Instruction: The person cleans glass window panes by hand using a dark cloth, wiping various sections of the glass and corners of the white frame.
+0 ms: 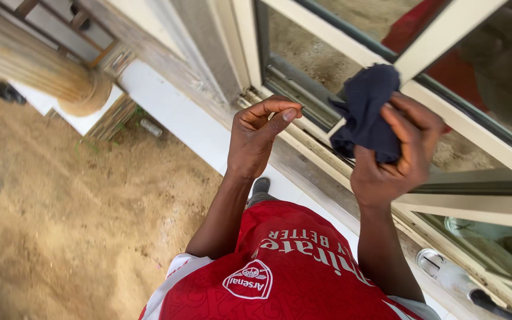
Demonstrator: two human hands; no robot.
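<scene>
Two bare hands are raised in the middle of the frame, in front of a cream-framed window (445, 26). At centre right, the right hand (395, 157) has its grip closed on a bunched dark blue cloth (367, 112), which sits against the window's slanting frame bar; the fingers wrap round the cloth's lower part, so how far it is folded inside the palm stays hidden. Just left of it, the left hand (260, 135) holds nothing that I can make out, fingers curled with the thumb pressed to the fingertips, close to the window's lower rail. At lower right, behind the glass, something pale and round like a bowl or basin (475, 228) shows, cut off and too dim to tell its contents. Sandy ground (78, 213) fills the lower left, and a red shirt (280, 272) the bottom edge.
</scene>
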